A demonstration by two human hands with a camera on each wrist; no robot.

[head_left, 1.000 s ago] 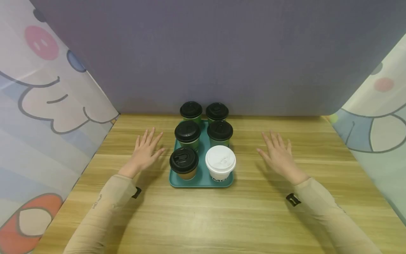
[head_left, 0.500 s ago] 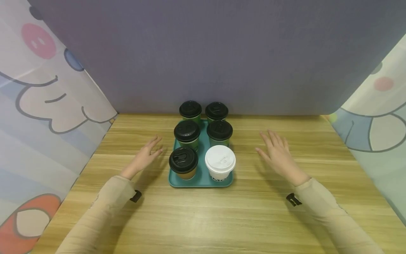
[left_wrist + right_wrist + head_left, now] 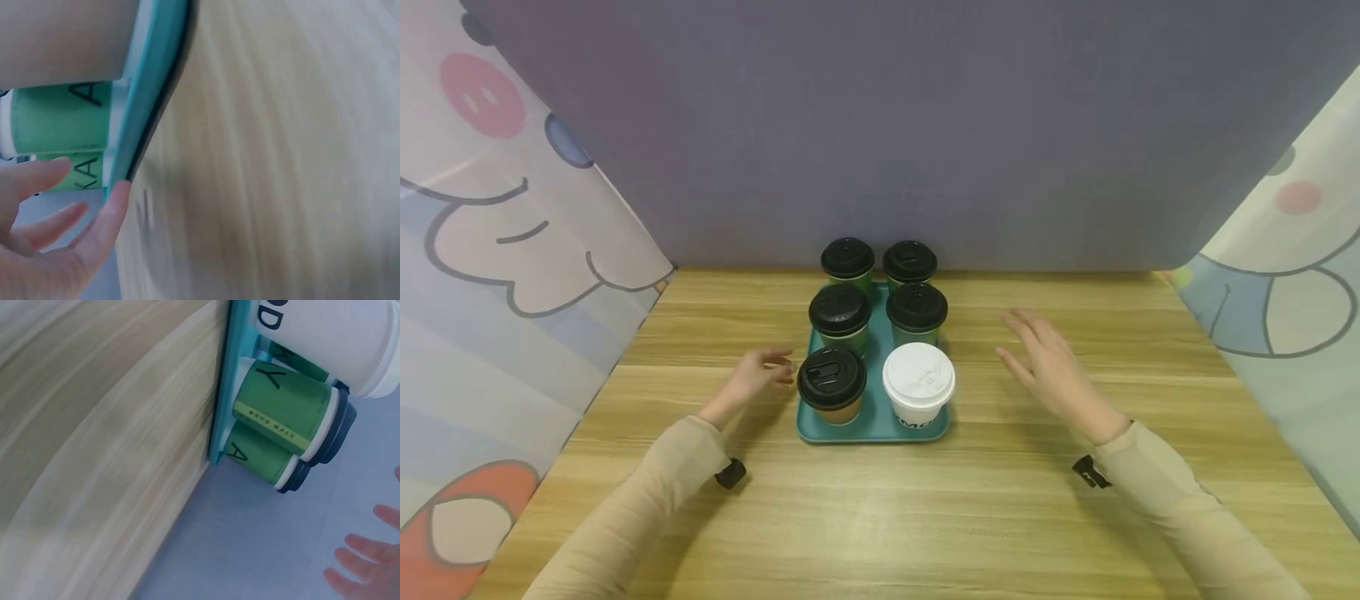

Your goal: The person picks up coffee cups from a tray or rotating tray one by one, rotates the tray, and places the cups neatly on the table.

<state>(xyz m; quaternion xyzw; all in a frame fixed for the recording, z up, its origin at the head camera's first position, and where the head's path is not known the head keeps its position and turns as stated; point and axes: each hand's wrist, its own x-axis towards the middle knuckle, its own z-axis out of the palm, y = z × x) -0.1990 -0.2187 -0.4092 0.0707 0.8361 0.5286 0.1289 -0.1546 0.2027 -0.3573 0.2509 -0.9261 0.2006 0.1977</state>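
On the tabletop, between the two hands, a teal tray carries six upright lidded cups in two columns. A black-lidded brown cup stands at the near left, a white-lidded white cup at the near right, and four black-lidded green cups fill the places farther back. The left hand is just left of the brown cup, its grip fairly wide, fingers loosely bent; whether a fingertip touches the tray's rim, I cannot tell. Right of the tray and apart from it, the right hand has a wide grip, fingers extended.
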